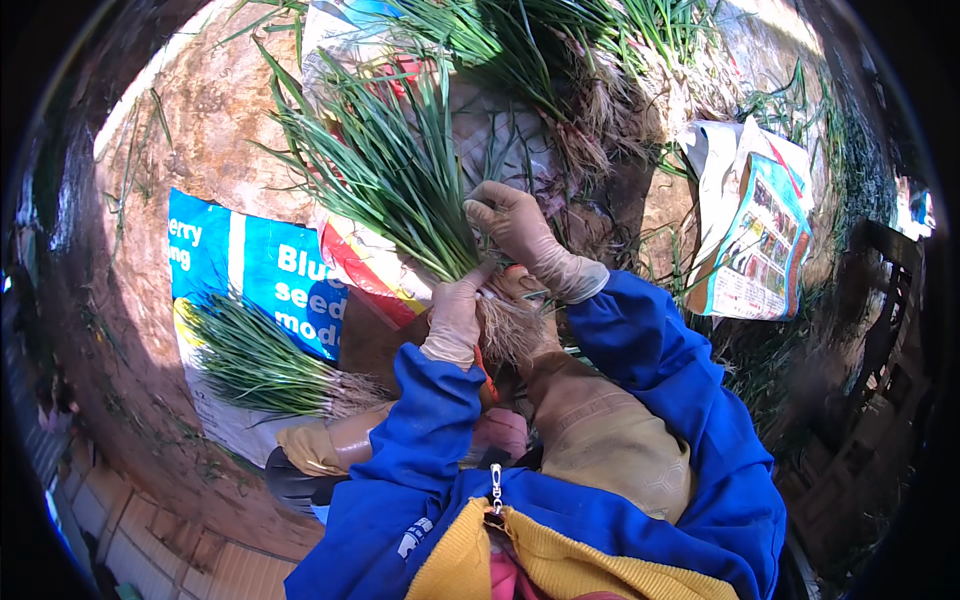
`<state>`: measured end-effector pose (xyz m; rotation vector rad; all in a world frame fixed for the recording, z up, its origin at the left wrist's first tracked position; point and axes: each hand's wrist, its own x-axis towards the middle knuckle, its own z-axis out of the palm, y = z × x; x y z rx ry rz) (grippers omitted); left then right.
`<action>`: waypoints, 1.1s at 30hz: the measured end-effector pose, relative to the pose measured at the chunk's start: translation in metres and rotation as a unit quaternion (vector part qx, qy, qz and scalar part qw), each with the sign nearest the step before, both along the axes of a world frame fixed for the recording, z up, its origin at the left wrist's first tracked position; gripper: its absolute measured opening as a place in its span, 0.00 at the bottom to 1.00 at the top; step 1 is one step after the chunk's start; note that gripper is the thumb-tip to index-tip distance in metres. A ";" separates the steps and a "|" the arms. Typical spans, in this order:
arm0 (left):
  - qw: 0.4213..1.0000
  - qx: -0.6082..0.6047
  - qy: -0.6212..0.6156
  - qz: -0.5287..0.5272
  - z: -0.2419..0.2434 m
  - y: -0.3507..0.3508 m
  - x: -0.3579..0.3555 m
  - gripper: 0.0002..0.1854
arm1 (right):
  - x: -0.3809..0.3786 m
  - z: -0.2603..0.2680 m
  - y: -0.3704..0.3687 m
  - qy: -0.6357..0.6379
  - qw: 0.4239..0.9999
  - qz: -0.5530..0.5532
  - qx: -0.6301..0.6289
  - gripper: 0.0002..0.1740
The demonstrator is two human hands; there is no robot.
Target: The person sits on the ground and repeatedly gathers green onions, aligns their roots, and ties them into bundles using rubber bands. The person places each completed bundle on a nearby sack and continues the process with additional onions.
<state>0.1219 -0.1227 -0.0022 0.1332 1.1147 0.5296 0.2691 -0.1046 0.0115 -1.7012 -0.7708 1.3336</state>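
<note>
My left hand, in a pale thin glove, grips a bunch of green onions near its white bases. The green leaves fan out up and to the left, and the pale roots hang below the hand, towards me. My right hand, gloved too, is bent beside the lower stems; its fingertips touch or nearly touch the leaves, and whether they pinch one cannot be told. A second bunch of green onions lies at the lower left on a blue and white printed sheet.
A large pile of green onions with roots lies at the top, partly on printed sacks. At the right is a folded printed bag. Loose leaves are scattered over the brown ground. A dark crate-like object stands at the right edge.
</note>
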 end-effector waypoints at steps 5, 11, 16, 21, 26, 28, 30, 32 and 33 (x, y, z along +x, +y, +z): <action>0.999 -0.005 -0.041 -0.006 0.000 -0.001 0.002 0.15 | -0.007 -0.007 -0.015 0.096 0.995 -0.040 0.005 0.16; 0.999 -0.030 -0.011 0.004 -0.002 -0.004 0.008 0.12 | -0.005 0.004 -0.024 0.135 0.987 -0.081 0.006 0.10; 0.990 -0.101 -0.097 0.012 0.005 0.021 -0.005 0.09 | 0.021 0.007 -0.054 0.350 0.922 -0.165 0.019 0.09; 0.990 0.101 -0.094 0.018 0.024 0.049 -0.036 0.12 | 0.090 0.009 -0.083 0.089 0.971 0.134 -0.176 0.14; 0.999 0.015 -0.042 0.006 -0.002 0.071 -0.021 0.16 | 0.139 -0.005 -0.039 -0.362 0.864 0.322 -0.139 0.17; 0.994 0.040 -0.100 0.015 -0.016 0.070 -0.004 0.15 | 0.142 -0.025 -0.005 -0.509 0.845 0.148 -0.075 0.13; 0.993 0.021 -0.116 0.015 -0.024 0.067 0.012 0.13 | 0.145 -0.040 0.017 -0.569 0.812 0.108 -0.071 0.11; 0.991 0.014 -0.130 0.004 -0.024 0.066 0.023 0.13 | 0.142 -0.044 0.024 -0.572 0.800 0.124 -0.131 0.10; 0.991 0.011 -0.134 -0.006 -0.023 0.068 0.027 0.13 | 0.140 -0.042 0.022 -0.538 0.833 0.110 -0.074 0.10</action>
